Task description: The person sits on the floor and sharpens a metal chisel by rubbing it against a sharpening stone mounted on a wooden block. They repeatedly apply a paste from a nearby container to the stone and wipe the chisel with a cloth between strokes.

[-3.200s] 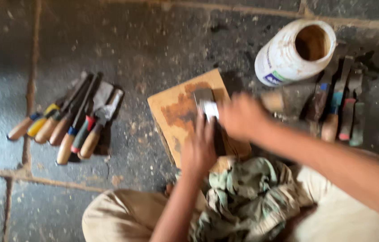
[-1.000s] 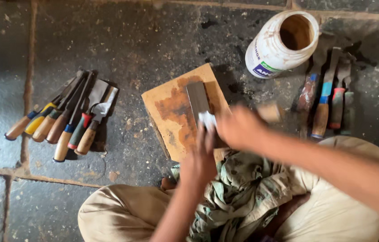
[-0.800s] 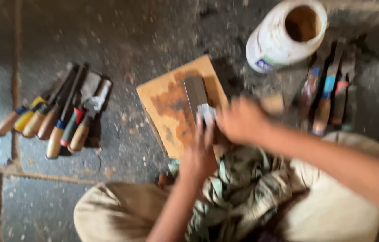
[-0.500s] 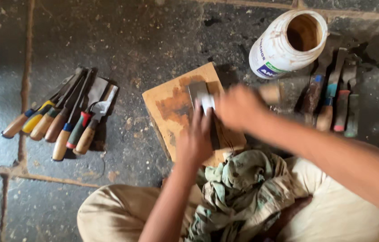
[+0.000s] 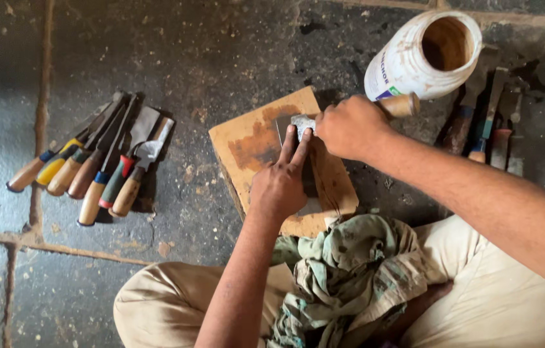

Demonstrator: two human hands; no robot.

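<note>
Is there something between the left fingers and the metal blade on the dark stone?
Nothing visible: the left hand presses its fingertips directly on the flat grey metal blade, which lies on the dark sharpening stone; the right hand grips the wooden handle.

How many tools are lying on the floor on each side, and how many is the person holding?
Tools in the left bunch: 6
Tools by the white jar: 3
Chisel in the right hand: 1
Total: 10 tools, though overlaps make the bunches hard to count exactly.

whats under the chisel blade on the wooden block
A dark sharpening stone lies on the block, under the blade. The left hand presses two fingers on the blade and covers most of the stone; the right hand hides the handle's near end.
</note>
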